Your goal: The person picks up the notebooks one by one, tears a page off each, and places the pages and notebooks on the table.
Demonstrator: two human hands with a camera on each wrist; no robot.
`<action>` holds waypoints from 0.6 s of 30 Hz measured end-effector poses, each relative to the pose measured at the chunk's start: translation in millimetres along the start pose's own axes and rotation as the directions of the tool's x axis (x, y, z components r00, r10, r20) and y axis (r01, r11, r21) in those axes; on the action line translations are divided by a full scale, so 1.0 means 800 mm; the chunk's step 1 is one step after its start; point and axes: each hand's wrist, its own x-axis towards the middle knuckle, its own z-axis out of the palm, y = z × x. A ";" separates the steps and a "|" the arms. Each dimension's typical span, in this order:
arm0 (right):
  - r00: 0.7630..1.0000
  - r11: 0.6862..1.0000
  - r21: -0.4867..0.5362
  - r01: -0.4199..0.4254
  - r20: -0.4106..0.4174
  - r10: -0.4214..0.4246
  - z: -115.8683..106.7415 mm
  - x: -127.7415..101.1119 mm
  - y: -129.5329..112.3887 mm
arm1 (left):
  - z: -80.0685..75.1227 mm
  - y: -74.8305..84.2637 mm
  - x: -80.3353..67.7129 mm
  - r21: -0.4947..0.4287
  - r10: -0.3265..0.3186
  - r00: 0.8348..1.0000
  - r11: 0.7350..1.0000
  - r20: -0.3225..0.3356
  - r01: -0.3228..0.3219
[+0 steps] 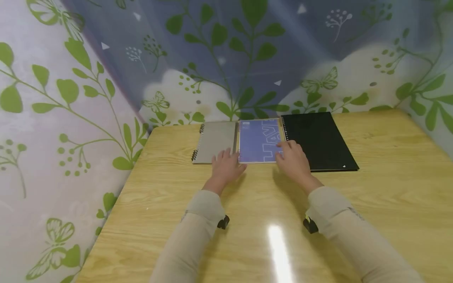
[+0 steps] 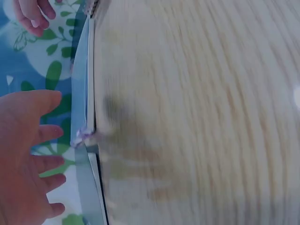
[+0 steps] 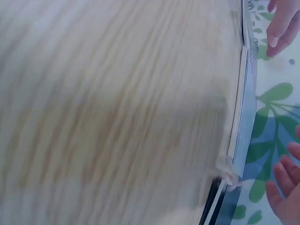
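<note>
Three notebooks lie side by side at the far side of the wooden table [image 1: 247,220]: a grey spiral one [image 1: 214,143] on the left, a blue one [image 1: 258,139] in the middle, a black one [image 1: 320,139] on the right. My left hand [image 1: 226,164] rests with straight fingers on the near edge where grey and blue meet. With fingers extended, my right hand [image 1: 291,157] lies on the blue notebook's near right corner, beside the black one's spiral. Both wrist views are blurred; the left hand [image 2: 28,154] shows spread fingers, and only the fingertips of the right hand [image 3: 286,187] show, next to the notebook edges [image 3: 241,108].
A leaf-patterned cloth [image 1: 70,98] hangs close along the table's left, back and right sides. Bare wood lies between me and the notebooks, with a bright glare spot [image 1: 279,251] near the front edge.
</note>
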 end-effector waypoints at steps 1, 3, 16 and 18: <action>1.000 1.000 0.029 -0.006 0.017 0.005 0.003 0.002 -0.002 | 0.001 -0.004 0.000 -0.018 0.002 1.000 1.000 -0.012 -0.003; 0.998 0.997 0.073 -0.013 0.054 0.009 0.009 0.005 -0.005 | 0.002 -0.015 -0.001 -0.054 -0.003 0.999 0.999 -0.035 0.001; 0.986 0.978 0.201 0.052 0.148 -0.083 0.063 0.009 -0.042 | -0.025 -0.120 -0.028 -0.142 -0.112 0.989 0.985 -0.097 0.098; 0.983 0.976 0.211 0.050 0.161 -0.085 0.067 0.010 -0.048 | -0.026 -0.132 -0.030 -0.163 -0.129 0.987 0.980 -0.095 0.113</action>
